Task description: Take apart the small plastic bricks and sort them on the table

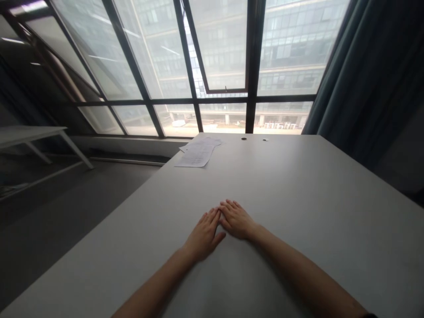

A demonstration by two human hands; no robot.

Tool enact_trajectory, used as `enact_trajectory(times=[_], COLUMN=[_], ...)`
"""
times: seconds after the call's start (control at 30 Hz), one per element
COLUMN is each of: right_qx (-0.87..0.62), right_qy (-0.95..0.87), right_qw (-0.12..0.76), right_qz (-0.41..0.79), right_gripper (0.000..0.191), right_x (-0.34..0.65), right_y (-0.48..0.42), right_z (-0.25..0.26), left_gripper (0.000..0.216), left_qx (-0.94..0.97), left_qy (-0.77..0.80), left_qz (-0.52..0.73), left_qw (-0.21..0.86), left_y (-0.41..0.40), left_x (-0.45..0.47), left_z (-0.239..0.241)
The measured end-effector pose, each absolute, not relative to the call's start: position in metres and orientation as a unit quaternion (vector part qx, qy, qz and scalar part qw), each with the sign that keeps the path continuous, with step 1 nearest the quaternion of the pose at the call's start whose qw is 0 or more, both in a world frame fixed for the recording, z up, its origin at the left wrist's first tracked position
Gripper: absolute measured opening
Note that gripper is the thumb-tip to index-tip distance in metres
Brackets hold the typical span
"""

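My left hand (203,234) lies palm down on the white table (281,185), its fingers stretched forward and the thumb held apart. Beside it, my right hand (236,220) also rests flat on the tabletop, fingers extended. The two hands meet at the fingertips, near the left index finger. Neither one holds anything. Printed sheets of paper (198,154) overlap on the table's far left part, well beyond my fingers.
A small dark disc (244,138) and a small dark-and-white item (265,140) lie near the far edge. Tall windows (218,53) stand behind the table, one pane tilted out. A blue curtain (341,75) hangs at right; another white table (33,130) stands left.
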State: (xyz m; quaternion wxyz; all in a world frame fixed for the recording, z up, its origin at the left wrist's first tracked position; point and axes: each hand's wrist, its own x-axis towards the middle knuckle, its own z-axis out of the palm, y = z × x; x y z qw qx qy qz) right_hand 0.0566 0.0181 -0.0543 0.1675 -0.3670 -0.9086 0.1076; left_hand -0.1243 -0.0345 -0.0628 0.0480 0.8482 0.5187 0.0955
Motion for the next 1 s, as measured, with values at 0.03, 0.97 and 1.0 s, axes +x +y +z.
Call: enact_trajectory(times=[0.03,0.97,1.0], right_qx=[-0.355,-0.394,-0.396], right_qy=[-0.912,-0.9,-0.899], right_qw=[0.173,0.13,0.13], right_qz=[0.109,0.136,0.137], right_gripper=[0.044,0.082,0.081], right_x=[0.038,-0.008,-0.012], right_y=[0.019,-0.025,-0.021], right_z=[-0.053,-0.063,-0.063], left_gripper=[0.071,0.075,0.074], left_qx=[0.835,0.697,0.714], left_qy=[0.541,0.7,0.682], left_qz=[0.092,0.132,0.135], left_qw=[0.042,0.078,0.086], left_y=[-0.04,0.032,0.029], left_x=[-0.139,-0.254,-0.247], left_z=[-0.063,-0.064,-0.065])
